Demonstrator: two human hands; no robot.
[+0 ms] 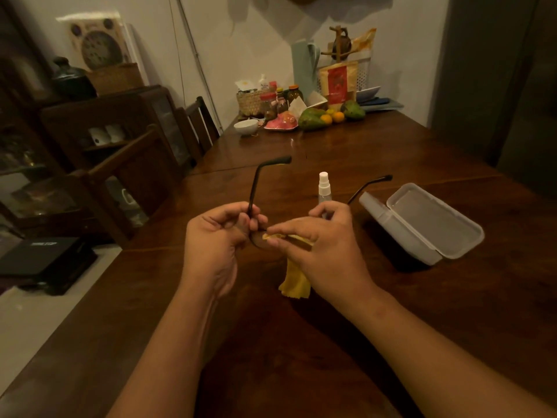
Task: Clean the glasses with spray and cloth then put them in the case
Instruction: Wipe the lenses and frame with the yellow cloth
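Note:
My left hand (217, 236) grips the dark-framed glasses (256, 185) at the frame's left end, with both temple arms pointing away from me. My right hand (319, 239) pinches a yellow cloth (297, 282) against the lens, and the cloth's tail hangs down below the hand. The lenses are mostly hidden by my fingers. A small clear spray bottle (324, 188) with a white nozzle stands upright on the table just behind my right hand. To the right, a translucent plastic case (422, 218) lies open on the table with its lid flipped back.
The dark wooden table (301, 342) stretches ahead. At its far end sit a white bowl (246, 126), jars, a basket, mangoes and oranges (331, 117). Wooden chairs (135, 176) and a cabinet line the left side. A dark box (45, 260) lies on the floor at the left.

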